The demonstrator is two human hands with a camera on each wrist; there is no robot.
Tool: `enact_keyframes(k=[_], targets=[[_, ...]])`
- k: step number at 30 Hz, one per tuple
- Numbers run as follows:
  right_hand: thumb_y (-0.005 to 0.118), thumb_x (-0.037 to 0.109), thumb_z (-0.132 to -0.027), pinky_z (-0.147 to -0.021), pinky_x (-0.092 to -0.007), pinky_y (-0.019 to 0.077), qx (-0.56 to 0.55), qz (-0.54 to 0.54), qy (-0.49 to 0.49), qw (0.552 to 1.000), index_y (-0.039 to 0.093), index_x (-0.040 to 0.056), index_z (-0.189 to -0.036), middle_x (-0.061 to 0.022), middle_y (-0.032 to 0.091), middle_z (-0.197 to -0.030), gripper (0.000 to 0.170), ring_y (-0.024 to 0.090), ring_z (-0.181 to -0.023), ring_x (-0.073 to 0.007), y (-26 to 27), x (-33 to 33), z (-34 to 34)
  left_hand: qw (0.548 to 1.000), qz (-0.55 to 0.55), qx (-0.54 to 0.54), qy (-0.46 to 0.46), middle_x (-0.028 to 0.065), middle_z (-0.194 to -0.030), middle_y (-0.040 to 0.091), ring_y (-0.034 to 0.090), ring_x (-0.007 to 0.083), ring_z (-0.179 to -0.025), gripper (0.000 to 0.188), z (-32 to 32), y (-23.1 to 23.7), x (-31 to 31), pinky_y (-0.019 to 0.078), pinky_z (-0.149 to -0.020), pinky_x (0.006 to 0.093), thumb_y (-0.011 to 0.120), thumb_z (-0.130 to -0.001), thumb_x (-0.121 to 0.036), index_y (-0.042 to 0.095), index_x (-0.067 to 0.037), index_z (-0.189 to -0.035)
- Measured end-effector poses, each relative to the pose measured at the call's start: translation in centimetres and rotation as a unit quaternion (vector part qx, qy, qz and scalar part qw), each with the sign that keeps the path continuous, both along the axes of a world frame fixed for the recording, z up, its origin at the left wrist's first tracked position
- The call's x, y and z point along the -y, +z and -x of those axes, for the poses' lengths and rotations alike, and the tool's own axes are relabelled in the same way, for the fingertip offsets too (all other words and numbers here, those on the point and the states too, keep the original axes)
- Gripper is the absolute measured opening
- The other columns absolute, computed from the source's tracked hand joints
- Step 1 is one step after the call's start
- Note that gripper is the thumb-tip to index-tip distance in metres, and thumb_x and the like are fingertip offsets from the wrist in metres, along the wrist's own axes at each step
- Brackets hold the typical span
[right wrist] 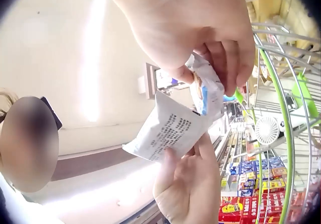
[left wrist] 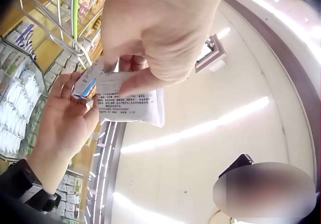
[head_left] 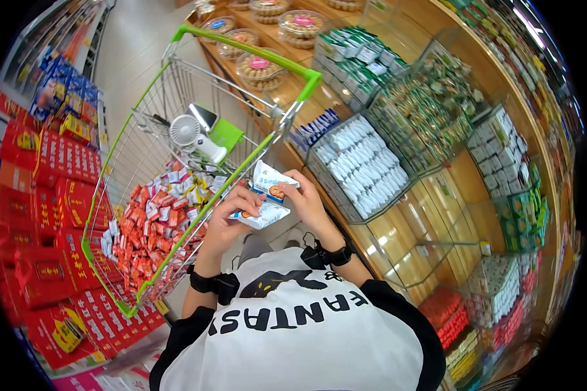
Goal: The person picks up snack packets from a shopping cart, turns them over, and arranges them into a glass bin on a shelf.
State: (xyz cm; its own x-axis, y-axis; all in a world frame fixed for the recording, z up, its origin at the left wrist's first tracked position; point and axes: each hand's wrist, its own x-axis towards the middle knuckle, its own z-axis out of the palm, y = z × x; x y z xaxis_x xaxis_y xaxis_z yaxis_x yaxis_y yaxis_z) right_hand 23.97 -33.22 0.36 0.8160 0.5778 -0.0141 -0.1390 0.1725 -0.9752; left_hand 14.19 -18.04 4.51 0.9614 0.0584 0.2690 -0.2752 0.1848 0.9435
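Two small white-and-blue packets are held close together in front of the body. My left hand (head_left: 223,218) pinches the lower packet (head_left: 265,216) between thumb and fingers; its printed back shows on the packet (left wrist: 131,99) in the left wrist view. My right hand (head_left: 310,207) grips the upper packet (head_left: 272,179), which has a round picture on its front. In the right wrist view the right hand (right wrist: 200,38) curls its fingers round its packet (right wrist: 209,86), beside the printed packet (right wrist: 168,126). The packets overlap or touch at their edges.
A green-rimmed cart (head_left: 151,91) stands at the left, with orange-red wrapped items (head_left: 147,241), a white fan (head_left: 185,130) and a green object (head_left: 226,135) inside. At the right, a clear bin (head_left: 362,166) holds white packets. Red boxes (head_left: 45,270) line the far left.
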Motion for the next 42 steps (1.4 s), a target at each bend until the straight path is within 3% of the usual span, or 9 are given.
enact_keyframes(k=[1,6,12,14,17,31,34,37,42], targets=[[0.053,0.021,-0.086,-0.065,-0.0201,0.0397,-0.001,0.000,-0.011,1.000,0.052,0.0010,-0.093,-0.0015,0.056,-0.082,0.022,0.050,-0.073,-0.0052,0.1,0.7,-0.1,1.000,-0.011,-0.009,0.004,0.0064,-0.086,0.048,0.050,0.0207,-0.091,0.020,-0.4,0.6,0.7,0.0319,-0.100,0.0449,0.058,-0.062,0.013,0.058,-0.003,-0.074],[0.055,0.021,-0.084,-0.063,-0.0194,0.0386,-0.004,0.019,-0.082,0.996,0.052,0.0020,-0.090,-0.0008,0.055,-0.080,0.020,0.048,-0.071,-0.0054,0.2,3.6,-0.4,0.999,-0.005,0.014,-0.046,0.0079,-0.087,0.050,0.051,0.0233,-0.093,0.021,-2.8,0.2,2.1,0.0318,-0.100,0.0455,0.054,-0.063,0.017,0.053,-0.004,-0.067],[0.054,0.020,-0.086,-0.063,-0.0211,0.0420,-0.073,-0.005,-0.123,0.990,0.053,0.0046,-0.104,-0.0018,0.056,-0.089,0.024,0.051,-0.075,-0.0070,-0.1,5.0,-0.1,0.996,0.028,0.012,-0.081,0.0124,-0.098,0.053,0.054,0.0284,-0.101,0.024,-4.2,-0.2,3.0,0.0392,-0.095,0.0426,0.050,-0.064,0.018,0.054,-0.005,-0.066],[0.053,0.020,-0.086,-0.063,-0.0212,0.0426,-0.082,-0.011,-0.127,0.988,0.052,0.0053,-0.107,-0.0016,0.056,-0.091,0.026,0.051,-0.076,-0.0072,-0.5,5.3,-0.2,0.995,0.043,-0.008,-0.086,0.0145,-0.101,0.051,0.054,0.0294,-0.101,0.023,-4.8,-0.1,3.3,0.0453,-0.087,0.0400,0.055,-0.068,0.015,0.053,-0.007,-0.062],[0.050,0.023,-0.089,-0.062,-0.0203,0.0434,-0.101,-0.030,-0.116,0.988,0.052,0.0062,-0.108,-0.0011,0.055,-0.095,0.026,0.052,-0.079,-0.0070,-0.7,5.6,-0.4,0.992,0.066,0.005,-0.109,0.0156,-0.104,0.050,0.054,0.0296,-0.101,0.023,-5.8,0.0,3.4,0.0453,-0.087,0.0391,0.055,-0.070,0.012,0.052,-0.007,-0.058],[0.041,0.025,-0.093,-0.068,-0.0263,0.0480,-0.128,-0.037,-0.156,0.979,0.046,0.0053,-0.113,-0.0075,0.058,-0.091,0.028,0.060,-0.077,-0.0148,0.7,5.5,-2.9,0.994,0.058,-0.003,-0.094,0.0150,-0.116,0.049,0.048,0.0260,-0.108,0.018,-11.4,-1.0,2.1,0.0379,-0.092,0.0344,0.055,-0.071,0.010,0.063,-0.005,-0.069],[0.040,0.024,-0.093,-0.068,-0.0261,0.0481,-0.148,-0.058,-0.182,0.970,0.045,0.0053,-0.114,-0.0083,0.058,-0.092,0.028,0.060,-0.078,-0.0152,0.4,4.9,-3.5,0.996,-0.044,0.023,-0.069,0.0128,-0.114,0.050,0.049,0.0243,-0.106,0.020,-12.3,-0.5,2.6,0.0392,-0.090,0.0333,0.055,-0.072,0.009,0.067,-0.006,-0.078],[0.039,0.022,-0.093,-0.069,-0.0270,0.0481,-0.168,-0.091,-0.217,0.957,0.044,0.0055,-0.115,-0.0087,0.057,-0.094,0.028,0.059,-0.078,-0.0155,-0.7,4.5,-4.4,0.965,-0.257,0.045,-0.007,0.0088,-0.104,0.052,0.054,0.0205,-0.096,0.025,-13.1,-0.5,3.3,0.0442,-0.081,0.0297,0.057,-0.074,0.006,0.068,-0.009,-0.091],[0.040,0.022,-0.092,-0.073,-0.0280,0.0464,-0.169,-0.073,-0.303,0.935,0.043,0.0069,-0.116,-0.0083,0.052,-0.102,0.029,0.056,-0.084,-0.0140,-1.5,4.1,-5.7,0.934,-0.330,0.133,0.029,0.0066,-0.085,0.052,0.054,0.0181,-0.072,0.022,-14.5,-1.5,4.2,0.0439,-0.061,0.0267,0.064,-0.070,0.005,0.066,-0.007,-0.089]])
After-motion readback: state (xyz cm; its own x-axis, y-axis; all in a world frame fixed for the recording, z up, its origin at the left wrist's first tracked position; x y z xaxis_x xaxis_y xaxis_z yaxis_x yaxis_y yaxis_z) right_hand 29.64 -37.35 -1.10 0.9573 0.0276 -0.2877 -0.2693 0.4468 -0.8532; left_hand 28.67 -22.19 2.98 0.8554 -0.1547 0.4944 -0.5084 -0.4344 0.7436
